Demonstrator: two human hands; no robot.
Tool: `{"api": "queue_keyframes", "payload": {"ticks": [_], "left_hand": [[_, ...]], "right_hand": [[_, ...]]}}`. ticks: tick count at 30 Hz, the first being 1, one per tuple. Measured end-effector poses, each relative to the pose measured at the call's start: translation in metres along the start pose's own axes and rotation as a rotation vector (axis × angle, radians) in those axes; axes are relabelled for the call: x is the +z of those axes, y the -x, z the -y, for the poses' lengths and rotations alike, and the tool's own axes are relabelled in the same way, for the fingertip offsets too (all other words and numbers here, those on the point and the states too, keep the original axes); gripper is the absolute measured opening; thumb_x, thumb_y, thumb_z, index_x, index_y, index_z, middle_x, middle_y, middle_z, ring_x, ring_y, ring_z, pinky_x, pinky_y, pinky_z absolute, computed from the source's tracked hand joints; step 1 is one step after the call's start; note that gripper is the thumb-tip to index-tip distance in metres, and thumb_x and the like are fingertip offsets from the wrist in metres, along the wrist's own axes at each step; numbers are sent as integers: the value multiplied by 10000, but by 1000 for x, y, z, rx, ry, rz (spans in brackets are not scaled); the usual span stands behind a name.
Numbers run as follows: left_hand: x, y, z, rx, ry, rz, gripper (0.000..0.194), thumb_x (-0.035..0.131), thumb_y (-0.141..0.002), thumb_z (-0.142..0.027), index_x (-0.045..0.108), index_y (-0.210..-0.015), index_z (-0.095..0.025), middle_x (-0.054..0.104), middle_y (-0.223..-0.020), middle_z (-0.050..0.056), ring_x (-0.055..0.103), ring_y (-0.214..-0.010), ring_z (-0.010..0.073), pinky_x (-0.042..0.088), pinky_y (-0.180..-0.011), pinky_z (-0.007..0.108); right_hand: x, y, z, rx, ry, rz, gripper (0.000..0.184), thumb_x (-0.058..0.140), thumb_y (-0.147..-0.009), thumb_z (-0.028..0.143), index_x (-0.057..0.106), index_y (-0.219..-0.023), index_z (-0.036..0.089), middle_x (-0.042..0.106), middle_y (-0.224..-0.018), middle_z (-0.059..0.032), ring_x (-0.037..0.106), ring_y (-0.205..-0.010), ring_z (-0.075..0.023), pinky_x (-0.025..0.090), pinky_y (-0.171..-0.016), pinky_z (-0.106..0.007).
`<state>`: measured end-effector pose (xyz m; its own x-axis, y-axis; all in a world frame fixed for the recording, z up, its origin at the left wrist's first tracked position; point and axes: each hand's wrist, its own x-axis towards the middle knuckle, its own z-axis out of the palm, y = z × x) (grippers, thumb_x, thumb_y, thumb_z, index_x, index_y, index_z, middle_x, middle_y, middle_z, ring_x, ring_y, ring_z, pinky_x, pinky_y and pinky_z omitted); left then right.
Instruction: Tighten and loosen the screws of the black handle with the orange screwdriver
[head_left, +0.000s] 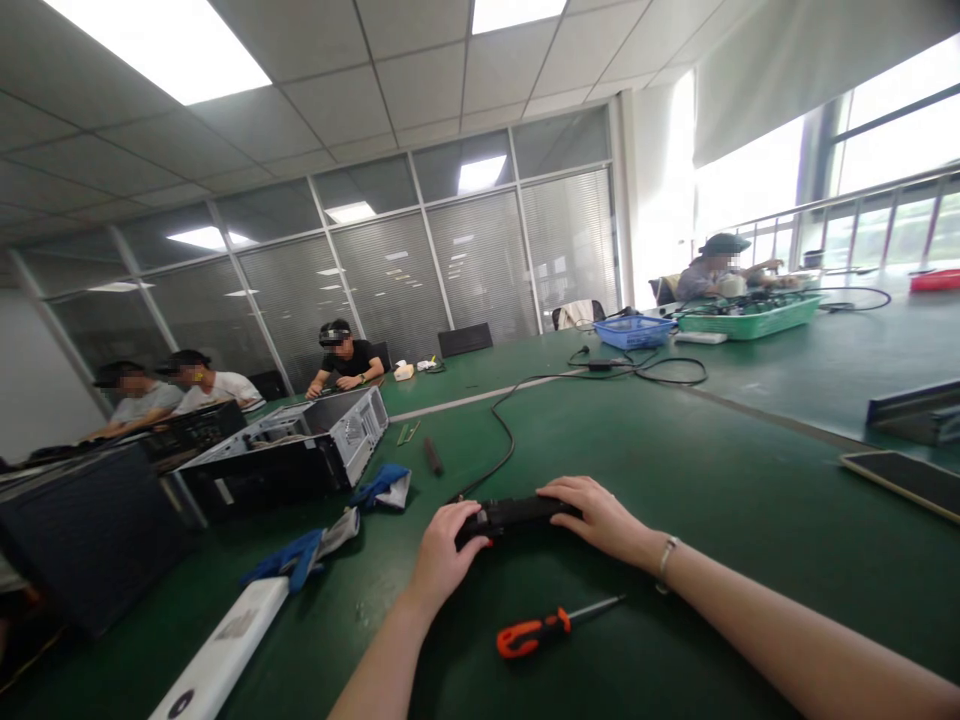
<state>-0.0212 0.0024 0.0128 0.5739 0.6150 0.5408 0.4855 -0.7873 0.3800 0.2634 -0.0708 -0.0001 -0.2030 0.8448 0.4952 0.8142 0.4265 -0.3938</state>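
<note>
My left hand point(441, 558) grips the left end of a long black part point(517, 513), thumb in front and fingers over the top. At the other end my right hand point(600, 518) is closed around the part, its fingertips along the upper side. A small red bit shows under the part near my left thumb. The part lies low over the green table point(675, 600), and its exact kind cannot be made out. Nearer to me lies an orange-and-black screwdriver point(559, 627), its shaft pointing right.
Left of my hands are blue-and-grey gloves point(304, 555), a long white box point(225, 650) and an opened computer case point(277, 450). A black cable point(510, 430) runs beyond my hands. Blue point(634, 332) and green point(750, 320) baskets stand farther off. Several people sit around the tables.
</note>
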Motion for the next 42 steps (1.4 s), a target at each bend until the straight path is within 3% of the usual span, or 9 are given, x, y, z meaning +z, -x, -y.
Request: {"api": "queue_keyframes", "payload": {"ticks": [6, 13, 25, 31, 38, 42], "left_hand": [[0, 1, 3, -34, 64, 52, 330, 608, -843, -198, 618, -1169, -248, 632, -1234, 48, 557, -1181, 236, 419, -1052, 432], [0, 1, 6, -14, 91, 2, 283, 549, -879, -221, 634, -1148, -243, 659, -1196, 42, 592, -1141, 227, 447, -1033, 430], [3, 0, 4, 24, 104, -104, 242, 557, -881, -208, 664, -1095, -235, 674, -1168, 42, 614, -1114, 219, 476, -1008, 422], [5, -1, 7, -27, 107, -73, 245, 568, -866, -206, 674, -1086, -223, 692, -1130, 52, 633, -1080, 227, 492, -985, 422], [4, 0, 4, -7, 122, -107, 258, 549, -896, -241, 652, -1132, -230, 660, -1193, 54, 598, -1139, 223, 464, -1020, 423], [5, 1, 5, 25, 90, -67, 275, 571, -877, -217, 646, -1141, -233, 666, -1185, 54, 601, -1136, 229, 462, -1023, 439]], "right_hand": [[-3, -1, -1, 8, -17, 33, 378, 573, -868, 337, 580, -1240, 270, 613, -1217, -51, 561, -1104, -225, 408, -995, -378], [-9, -4, 0, 30, -48, 79, 352, 542, -880, 369, 589, -1217, 275, 619, -1184, -49, 583, -1048, -231, 436, -940, -382], [-3, -5, -8, 16, -50, 39, 352, 569, -863, 363, 595, -1204, 278, 628, -1185, -41, 588, -1046, -234, 435, -932, -383], [-2, -4, -6, 4, 14, 59, 356, 502, -909, 385, 572, -1235, 261, 612, -1214, -53, 566, -1075, -235, 418, -967, -404], [-4, -3, -5, -6, 3, 54, 364, 468, -927, 385, 541, -1263, 265, 596, -1229, -61, 549, -1094, -231, 411, -982, -414], [-6, -3, -5, -20, 1, 55, 358, 484, -918, 384, 558, -1247, 265, 603, -1219, -62, 553, -1092, -236, 408, -985, -422]]}}
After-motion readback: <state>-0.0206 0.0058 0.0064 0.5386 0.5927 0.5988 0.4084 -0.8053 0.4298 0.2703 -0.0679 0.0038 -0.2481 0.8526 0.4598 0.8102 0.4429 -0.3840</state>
